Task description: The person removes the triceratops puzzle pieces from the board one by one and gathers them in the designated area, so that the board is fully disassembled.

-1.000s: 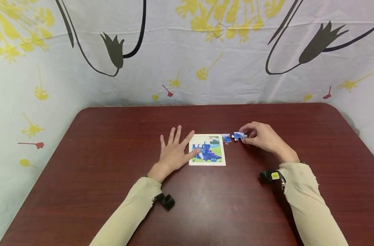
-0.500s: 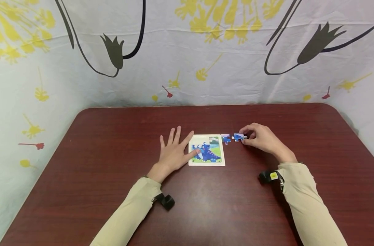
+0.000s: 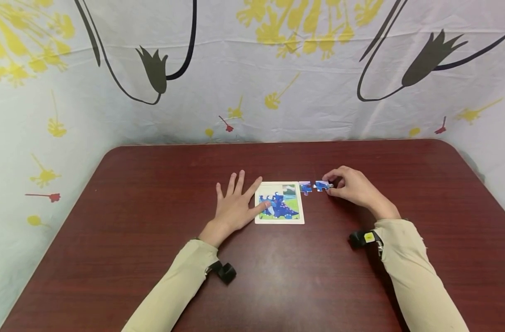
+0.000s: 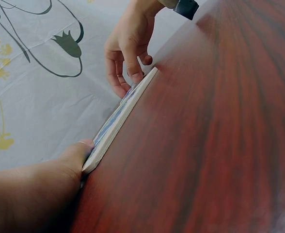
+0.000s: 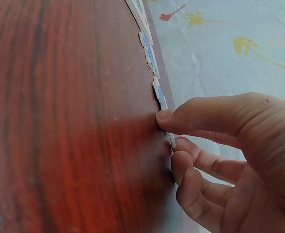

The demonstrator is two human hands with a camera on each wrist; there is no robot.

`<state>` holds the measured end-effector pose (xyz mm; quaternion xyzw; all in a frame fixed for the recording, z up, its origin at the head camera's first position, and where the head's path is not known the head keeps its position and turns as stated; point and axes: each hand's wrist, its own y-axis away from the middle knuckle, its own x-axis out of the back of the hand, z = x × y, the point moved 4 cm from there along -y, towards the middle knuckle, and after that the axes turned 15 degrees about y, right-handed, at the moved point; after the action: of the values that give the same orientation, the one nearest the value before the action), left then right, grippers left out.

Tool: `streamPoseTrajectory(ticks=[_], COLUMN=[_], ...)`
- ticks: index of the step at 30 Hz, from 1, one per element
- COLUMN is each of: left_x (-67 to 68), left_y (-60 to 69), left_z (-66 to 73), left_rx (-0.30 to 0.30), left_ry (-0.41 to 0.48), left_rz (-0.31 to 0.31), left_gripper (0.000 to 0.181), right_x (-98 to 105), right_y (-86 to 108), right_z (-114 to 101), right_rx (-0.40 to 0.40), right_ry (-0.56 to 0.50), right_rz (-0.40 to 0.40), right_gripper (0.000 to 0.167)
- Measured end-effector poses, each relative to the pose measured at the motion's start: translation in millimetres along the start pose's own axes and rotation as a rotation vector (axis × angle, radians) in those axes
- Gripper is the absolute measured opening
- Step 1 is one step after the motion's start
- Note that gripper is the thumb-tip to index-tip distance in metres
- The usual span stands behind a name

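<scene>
A square jigsaw puzzle (image 3: 291, 203) in a pale frame lies on the table, its picture a blue dinosaur on green. The upper left of its tray shows bare. My left hand (image 3: 232, 207) lies spread flat at its left side, thumb resting over the picture and forefinger at the frame's upper left corner. Against the frame's right edge lies a loose blue puzzle piece (image 3: 305, 187). Just right of that, my right hand (image 3: 353, 186) pinches a second puzzle piece (image 3: 322, 185) between thumb and fingers, low at the tabletop. In the right wrist view the pinched piece (image 5: 161, 94) appears edge-on.
The dark red wooden table (image 3: 173, 184) spreads around both hands. A pale cloth (image 3: 252, 110) with plant prints hangs behind its far edge and at the sides. A black wrist camera (image 3: 225, 272) is strapped to the left wrist, another camera (image 3: 358, 240) to the right.
Hardly anything differs. The right hand keeps its pinch on the puzzle piece beside the frame, and the left hand stays spread where it was.
</scene>
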<state>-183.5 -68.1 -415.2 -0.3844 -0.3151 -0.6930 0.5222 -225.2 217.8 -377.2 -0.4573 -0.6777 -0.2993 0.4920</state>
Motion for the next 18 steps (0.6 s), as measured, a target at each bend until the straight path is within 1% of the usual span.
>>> streamPoseTrajectory(ticks=[6, 18], left_x=[0.8, -0.8], left_y=[-0.6, -0.8], left_z=[1.1, 0.2], left_rx=[0.006, 0.0], left_ry=[-0.002, -0.003], left_rz=[-0.006, 0.004], left_gripper=[0.076, 0.076], right_x=[-0.2, 0.5], right_y=[-0.4, 0.7], right_z=[-0.5, -2.7], right_rx=[-0.029, -0.016], right_ry=[0.001, 0.014], right_rz=[-0.023, -0.03], right_gripper=[0.027, 0.029])
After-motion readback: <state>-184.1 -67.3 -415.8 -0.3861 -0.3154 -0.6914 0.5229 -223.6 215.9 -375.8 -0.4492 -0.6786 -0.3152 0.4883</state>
